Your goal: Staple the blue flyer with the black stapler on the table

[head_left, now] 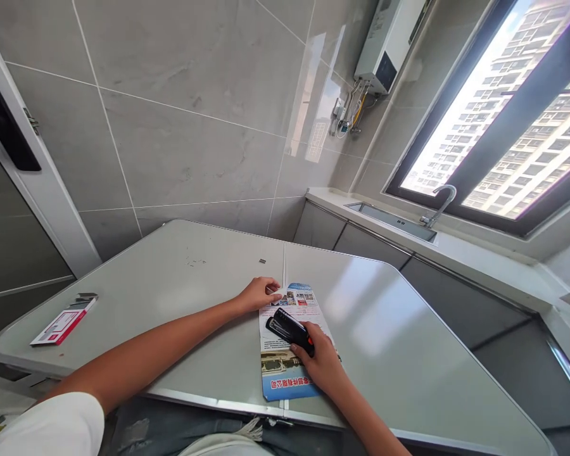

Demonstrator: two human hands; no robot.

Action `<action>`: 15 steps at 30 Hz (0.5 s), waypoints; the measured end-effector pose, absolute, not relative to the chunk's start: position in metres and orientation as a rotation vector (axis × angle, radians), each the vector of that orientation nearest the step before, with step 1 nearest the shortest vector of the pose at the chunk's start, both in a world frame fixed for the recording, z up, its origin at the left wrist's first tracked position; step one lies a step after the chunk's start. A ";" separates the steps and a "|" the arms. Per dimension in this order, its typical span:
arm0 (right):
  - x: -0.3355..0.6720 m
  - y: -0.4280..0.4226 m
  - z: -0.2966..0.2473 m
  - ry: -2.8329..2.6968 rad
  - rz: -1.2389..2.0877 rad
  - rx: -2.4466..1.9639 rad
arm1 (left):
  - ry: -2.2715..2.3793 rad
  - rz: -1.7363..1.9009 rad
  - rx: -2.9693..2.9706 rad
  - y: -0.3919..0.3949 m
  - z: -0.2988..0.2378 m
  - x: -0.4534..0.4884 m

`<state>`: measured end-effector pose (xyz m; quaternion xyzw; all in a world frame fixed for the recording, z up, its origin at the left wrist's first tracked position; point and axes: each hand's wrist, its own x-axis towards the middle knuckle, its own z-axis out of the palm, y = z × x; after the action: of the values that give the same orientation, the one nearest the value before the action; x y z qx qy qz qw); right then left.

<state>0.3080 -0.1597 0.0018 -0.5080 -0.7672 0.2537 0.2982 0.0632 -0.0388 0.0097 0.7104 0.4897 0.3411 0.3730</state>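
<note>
A printed leaflet (294, 377) with blue ends, small photos and text lies across the seam of the table. At its far left corner, my left hand (260, 294) pinches the paper's edge between thumb and curled fingers. My right hand (323, 360) is wrapped round a black stapler (289, 329), which points to the far left over the leaflet's middle. The stapler's jaws look slightly apart at the front; whether it touches the paper I cannot tell.
A short strip of staples (263, 261) lies beyond my left hand, and loose staples (197, 261) are scattered farther left. A red-and-white box (64, 326) with staple strips (86, 297) on its end sits at the table's left. A counter with a sink (394, 221) runs behind the table (384, 367).
</note>
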 end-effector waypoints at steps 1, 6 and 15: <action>0.303 -0.161 0.002 -2.042 0.668 -1.352 | 1.250 0.876 1.843 -0.042 0.012 0.061; 0.284 -0.170 -0.002 -2.041 0.659 -1.340 | 1.220 0.978 1.995 -0.054 0.021 0.048; 0.245 -0.168 0.002 -2.101 0.679 -1.290 | 1.217 1.028 1.923 -0.043 0.016 0.003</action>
<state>0.2455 -0.1677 0.0020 -0.4831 -0.7867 0.2542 0.2883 0.0025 -0.0431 0.0164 0.7306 0.4621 0.3905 0.3166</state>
